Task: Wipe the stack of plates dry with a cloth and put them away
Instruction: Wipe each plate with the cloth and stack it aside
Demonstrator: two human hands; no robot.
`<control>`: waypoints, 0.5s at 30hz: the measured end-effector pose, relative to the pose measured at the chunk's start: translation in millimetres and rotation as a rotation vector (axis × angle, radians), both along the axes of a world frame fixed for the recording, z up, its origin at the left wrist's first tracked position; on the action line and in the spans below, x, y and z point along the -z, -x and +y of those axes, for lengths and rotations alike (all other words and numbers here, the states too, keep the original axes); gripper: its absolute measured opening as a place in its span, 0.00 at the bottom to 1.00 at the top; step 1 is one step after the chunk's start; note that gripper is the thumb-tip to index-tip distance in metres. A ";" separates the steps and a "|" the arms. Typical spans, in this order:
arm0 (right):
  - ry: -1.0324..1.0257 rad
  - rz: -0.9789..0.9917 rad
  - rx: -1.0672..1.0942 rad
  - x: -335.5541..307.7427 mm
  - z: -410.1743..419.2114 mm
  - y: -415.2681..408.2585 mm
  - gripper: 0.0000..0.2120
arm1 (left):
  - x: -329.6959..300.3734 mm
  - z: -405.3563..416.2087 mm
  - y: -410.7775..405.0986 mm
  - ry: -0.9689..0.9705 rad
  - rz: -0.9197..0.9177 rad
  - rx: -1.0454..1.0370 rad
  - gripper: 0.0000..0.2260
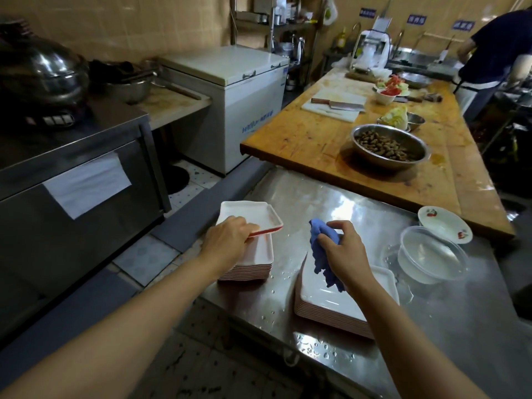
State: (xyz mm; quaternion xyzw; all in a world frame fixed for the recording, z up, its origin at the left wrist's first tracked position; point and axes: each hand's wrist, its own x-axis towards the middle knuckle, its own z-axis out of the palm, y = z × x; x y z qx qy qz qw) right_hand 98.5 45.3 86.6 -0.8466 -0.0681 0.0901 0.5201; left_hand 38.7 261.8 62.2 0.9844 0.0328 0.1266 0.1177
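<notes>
Plates sit in two stacks on the wet steel counter [431, 326], and both hands work over them. The left hand [227, 240] pinches one white plate with red rim [247, 216] at its near edge, fingers curled around that edge, and holds it tilted just above the left stack [250, 264], which lies directly under this grip. The right hand [344, 251] grips a crumpled blue cloth [324, 254]; the fingers close around its upper part and the loose end hangs down from the grip and touches the top plate of the right stack [331, 300]. This second stack is below and slightly to the near side of the right grip, well apart from the left stack, with water drops on the steel between them. Beyond the right hand, to its right side, a clear plastic container [431, 256] stands on the counter, and just behind it a small white bowl with red flowers [444, 224] leans on the edge of the wooden table [302, 139]. On this table, far from both grips, there is a metal bowl of brown pieces [388, 146] and a cleaver [338, 103] on a white cutting board [331, 112]. Another person [495, 53] stands at the far end.
</notes>
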 end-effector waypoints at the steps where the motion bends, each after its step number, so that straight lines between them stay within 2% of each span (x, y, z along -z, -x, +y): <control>1: -0.002 0.005 -0.002 1.1 -1.5 0.1 0.10 | 6.3 -0.2 1.7 -0.040 0.034 0.021 0.14; 8: 0.025 -0.032 0.013 11.5 -11.6 -3.3 0.09 | 39.7 -5.6 12.4 -0.210 0.181 0.057 0.16; 15: -0.025 0.046 0.090 22.7 -23.0 -6.0 0.09 | 67.2 2.1 2.7 -0.231 0.293 0.055 0.19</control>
